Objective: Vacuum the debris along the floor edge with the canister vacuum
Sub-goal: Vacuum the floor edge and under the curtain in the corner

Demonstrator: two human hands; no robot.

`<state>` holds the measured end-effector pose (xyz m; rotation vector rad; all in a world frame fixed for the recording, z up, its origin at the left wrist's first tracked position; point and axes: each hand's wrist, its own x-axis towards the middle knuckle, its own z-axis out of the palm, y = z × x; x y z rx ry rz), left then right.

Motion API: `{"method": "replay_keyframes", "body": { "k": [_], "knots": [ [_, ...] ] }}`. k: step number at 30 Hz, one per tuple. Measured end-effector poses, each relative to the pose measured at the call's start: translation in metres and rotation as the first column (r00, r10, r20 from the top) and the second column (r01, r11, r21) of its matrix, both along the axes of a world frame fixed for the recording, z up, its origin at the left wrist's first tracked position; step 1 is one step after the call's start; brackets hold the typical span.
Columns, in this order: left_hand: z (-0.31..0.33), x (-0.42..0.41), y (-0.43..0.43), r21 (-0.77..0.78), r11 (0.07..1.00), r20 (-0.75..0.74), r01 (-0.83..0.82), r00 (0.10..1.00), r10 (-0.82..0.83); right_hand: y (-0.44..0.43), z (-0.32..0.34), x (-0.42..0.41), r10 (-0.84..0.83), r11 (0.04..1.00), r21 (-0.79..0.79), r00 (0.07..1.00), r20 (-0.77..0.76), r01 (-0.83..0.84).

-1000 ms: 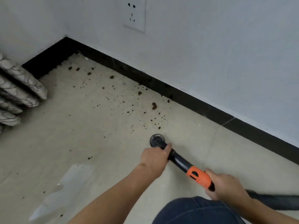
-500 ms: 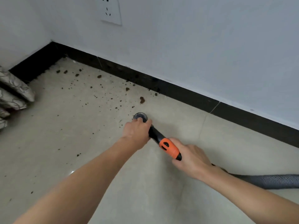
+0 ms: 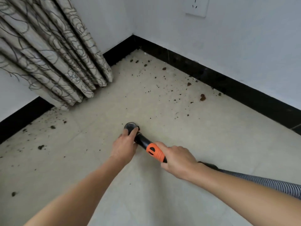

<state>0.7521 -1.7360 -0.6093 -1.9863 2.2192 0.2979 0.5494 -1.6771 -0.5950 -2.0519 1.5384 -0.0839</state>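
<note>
A black vacuum tube with an orange handle section (image 3: pixel 154 151) points at the beige floor, its round nozzle mouth (image 3: pixel 130 126) just above the tiles. My left hand (image 3: pixel 124 146) grips the tube right behind the nozzle. My right hand (image 3: pixel 178 159) holds the handle where the orange part ends. The grey ribbed hose (image 3: pixel 263 182) runs off to the right. Brown dirt crumbs (image 3: pixel 202 97) lie scattered along the black baseboard (image 3: pixel 228 82) ahead and to the right, and more dark debris (image 3: pixel 41 147) sits on the left side.
A patterned curtain (image 3: pixel 53 51) hangs down to the floor in the left corner. White walls meet at the corner, with a socket (image 3: pixel 195 6) high on the right wall. A second black baseboard stretch (image 3: pixel 21 116) runs along the left wall.
The view has swung left, so the curtain and room corner now fill the upper left. The nozzle has shifted left, away from the large crumb by the right baseboard. Both hands keep their hold.
</note>
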Motion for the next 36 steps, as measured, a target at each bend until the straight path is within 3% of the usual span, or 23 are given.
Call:
{"method": "replay_keyframes", "body": {
  "k": [3, 6, 14, 19, 23, 30, 33, 36],
  "knots": [
    [-0.003, -0.003, 0.0, 0.005, 0.999, -0.003, -0.044, 0.999, 0.044, 0.004, -0.002, 0.007, 0.014, 1.0, -0.012, 1.0, -0.007, -0.014],
    [-0.005, -0.022, 0.004, 0.022, 0.999, -0.006, 0.047, 0.999, -0.047, 0.021, -0.005, -0.014, -0.046, 0.998, -0.037, 0.998, -0.049, 0.044],
    [0.001, -0.159, -0.004, 0.03, 0.928, -0.08, 0.37, 0.927, -0.367, 0.075, 0.002, -0.095, -0.462, 0.886, -0.032, 0.877, -0.131, 0.462],
    [0.004, -0.216, 0.004, 0.046, 0.869, -0.12, 0.492, 0.866, -0.485, 0.1, 0.008, -0.128, -0.571, 0.819, -0.029, 0.808, -0.146, 0.574],
    [0.0, -0.185, -0.009, 0.016, 0.909, -0.061, 0.418, 0.907, -0.416, 0.075, 0.006, -0.113, -0.496, 0.868, -0.02, 0.862, -0.101, 0.497],
    [0.001, -0.058, -0.037, 0.032, 0.993, 0.04, 0.113, 0.993, -0.114, -0.001, 0.001, -0.021, -0.22, 0.975, -0.052, 0.974, -0.051, 0.217],
    [0.005, -0.05, -0.048, 0.061, 0.996, 0.048, 0.062, 0.997, -0.065, -0.016, -0.003, -0.002, -0.222, 0.973, -0.075, 0.973, -0.062, 0.218],
    [0.006, -0.08, -0.054, 0.065, 0.99, 0.006, 0.127, 0.992, -0.127, -0.011, -0.008, -0.021, -0.3, 0.951, -0.103, 0.95, -0.081, 0.291]
  ]
}}
